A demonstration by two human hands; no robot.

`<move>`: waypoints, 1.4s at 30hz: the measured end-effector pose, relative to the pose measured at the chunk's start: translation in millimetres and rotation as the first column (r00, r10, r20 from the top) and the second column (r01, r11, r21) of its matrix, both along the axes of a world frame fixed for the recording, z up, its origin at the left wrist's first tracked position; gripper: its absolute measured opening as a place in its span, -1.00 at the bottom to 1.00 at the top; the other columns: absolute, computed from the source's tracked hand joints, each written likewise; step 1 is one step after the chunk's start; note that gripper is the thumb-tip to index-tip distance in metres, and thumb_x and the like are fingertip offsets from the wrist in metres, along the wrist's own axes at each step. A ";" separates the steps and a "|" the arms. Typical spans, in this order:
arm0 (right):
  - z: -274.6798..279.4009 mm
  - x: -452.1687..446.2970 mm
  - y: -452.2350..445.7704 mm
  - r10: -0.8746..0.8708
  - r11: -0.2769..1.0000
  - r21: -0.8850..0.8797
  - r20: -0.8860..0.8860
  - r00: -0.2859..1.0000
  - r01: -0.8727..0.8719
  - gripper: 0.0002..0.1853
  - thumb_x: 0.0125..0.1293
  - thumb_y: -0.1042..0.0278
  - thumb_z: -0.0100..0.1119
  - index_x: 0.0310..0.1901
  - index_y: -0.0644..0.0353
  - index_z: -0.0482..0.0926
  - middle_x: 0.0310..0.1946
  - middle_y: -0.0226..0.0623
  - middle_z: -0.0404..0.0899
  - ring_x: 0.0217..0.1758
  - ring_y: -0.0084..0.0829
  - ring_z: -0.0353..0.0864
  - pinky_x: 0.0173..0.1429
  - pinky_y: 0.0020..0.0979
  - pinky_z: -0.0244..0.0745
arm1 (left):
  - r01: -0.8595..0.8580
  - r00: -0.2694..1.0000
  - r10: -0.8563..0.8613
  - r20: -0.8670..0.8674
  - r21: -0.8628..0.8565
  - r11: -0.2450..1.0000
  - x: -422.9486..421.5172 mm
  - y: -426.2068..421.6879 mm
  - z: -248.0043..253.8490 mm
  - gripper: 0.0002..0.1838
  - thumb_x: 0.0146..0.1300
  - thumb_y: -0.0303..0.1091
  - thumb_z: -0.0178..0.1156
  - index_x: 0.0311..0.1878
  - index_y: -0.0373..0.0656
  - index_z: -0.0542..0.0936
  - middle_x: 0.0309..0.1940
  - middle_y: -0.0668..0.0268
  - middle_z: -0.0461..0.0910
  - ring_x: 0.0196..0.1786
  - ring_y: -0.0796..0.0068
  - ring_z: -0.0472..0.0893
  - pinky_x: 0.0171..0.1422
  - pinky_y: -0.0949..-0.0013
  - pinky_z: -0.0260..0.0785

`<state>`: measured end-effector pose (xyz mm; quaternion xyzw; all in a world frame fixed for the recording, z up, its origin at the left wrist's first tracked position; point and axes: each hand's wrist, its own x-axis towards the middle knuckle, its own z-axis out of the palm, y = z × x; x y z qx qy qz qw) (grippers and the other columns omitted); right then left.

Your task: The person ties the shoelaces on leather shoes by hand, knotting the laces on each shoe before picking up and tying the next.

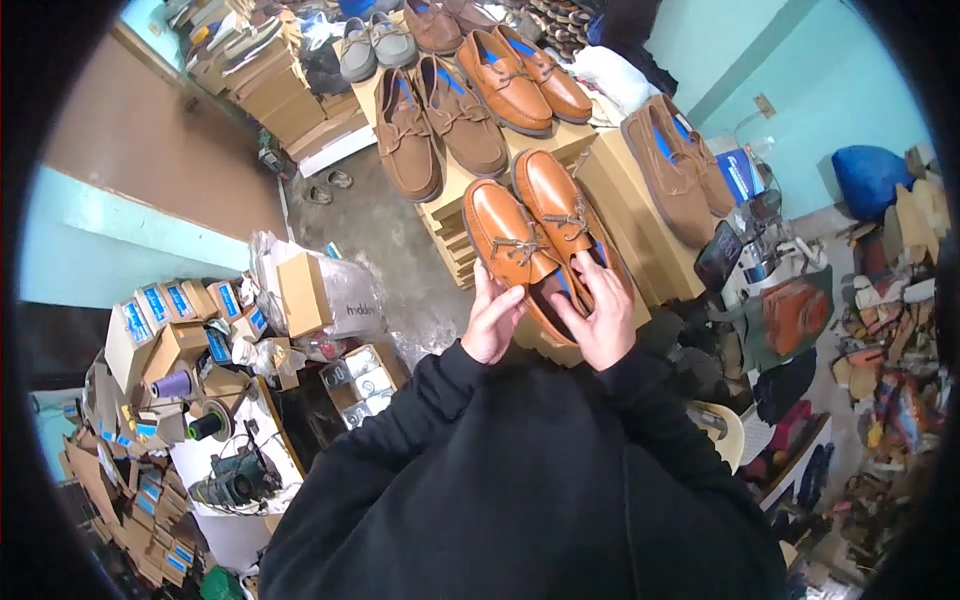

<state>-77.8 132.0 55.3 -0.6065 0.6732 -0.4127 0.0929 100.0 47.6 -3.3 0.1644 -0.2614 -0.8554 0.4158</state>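
Note:
A pair of shiny tan lace-up shoes, the left one (505, 232) and the right one (558, 200), is side by side in front of me, toes pointing away. My left hand (493, 316) is closed on the outer side of the left shoe near its heel. My right hand (601, 309) is at the heel ends, its fingers reaching into the shoe openings, where blue insole labels show. Its thumb lies over the left shoe's opening. The undersides of both shoes are hidden.
Brown shoes (405, 135), tan shoes (512, 85) and grey shoes (392, 42) stand on cardboard boxes (625, 215) ahead. Another brown pair (670, 170) is at the right. Left are small boxes (175, 345) and thread spools (172, 385). A sewing machine (755, 262) is at the right.

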 end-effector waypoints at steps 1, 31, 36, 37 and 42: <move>9.5 3.0 1.2 -0.023 0.999 0.047 0.005 1.000 0.023 -0.32 0.38 0.46 0.50 0.50 0.38 0.52 0.14 0.05 0.76 0.22 0.10 0.72 0.34 -0.03 0.61 | 0.020 1.000 -0.021 -0.014 -0.039 0.999 2.8 1.8 6.5 -0.03 0.61 -0.31 0.28 0.86 0.20 -0.10 0.75 0.22 0.20 0.77 0.18 0.27 0.75 -0.05 0.26; 8.0 -36.7 169.1 -0.052 0.997 0.060 0.107 0.993 0.046 -0.45 0.32 0.66 0.36 0.38 0.34 0.67 0.04 0.05 0.82 0.07 0.06 0.81 0.21 -0.09 0.70 | 0.453 0.552 0.560 0.618 -0.786 0.421 22.9 85.7 80.5 -0.74 0.32 -0.49 0.56 0.07 -0.12 0.88 -0.14 0.27 0.89 -0.03 0.25 0.84 0.22 0.24 0.61; 5.9 -55.3 200.1 -0.037 0.998 0.060 0.104 0.994 0.031 -0.45 0.30 0.66 0.35 0.36 0.35 0.67 0.03 0.06 0.82 0.08 0.08 0.80 0.21 -0.06 0.70 | 0.432 0.580 0.589 0.563 -0.825 0.363 3.3 121.8 74.1 -0.68 0.28 -0.55 0.58 0.09 -0.13 0.85 -0.11 0.25 0.88 -0.05 0.26 0.85 0.17 0.27 0.64; 4.2 -58.1 203.6 -0.036 0.998 0.050 0.097 0.995 0.031 -0.44 0.29 0.66 0.35 0.36 0.35 0.67 0.03 0.06 0.82 0.08 0.08 0.80 0.21 -0.06 0.70 | 0.427 0.578 0.599 0.554 -0.831 0.355 -0.4 125.0 74.3 -0.68 0.27 -0.56 0.58 0.09 -0.13 0.85 -0.11 0.25 0.87 -0.06 0.27 0.85 0.16 0.27 0.64; 7.7 -64.6 214.1 -0.014 0.999 0.036 0.106 0.994 0.010 -0.43 0.30 0.66 0.36 0.39 0.32 0.66 0.03 0.05 0.82 0.07 0.05 0.80 0.19 -0.10 0.70 | 0.392 0.530 0.671 0.518 -0.852 0.348 -6.6 143.4 75.3 -0.70 0.28 -0.55 0.59 0.07 -0.14 0.84 -0.14 0.24 0.86 -0.07 0.26 0.85 0.11 0.26 0.67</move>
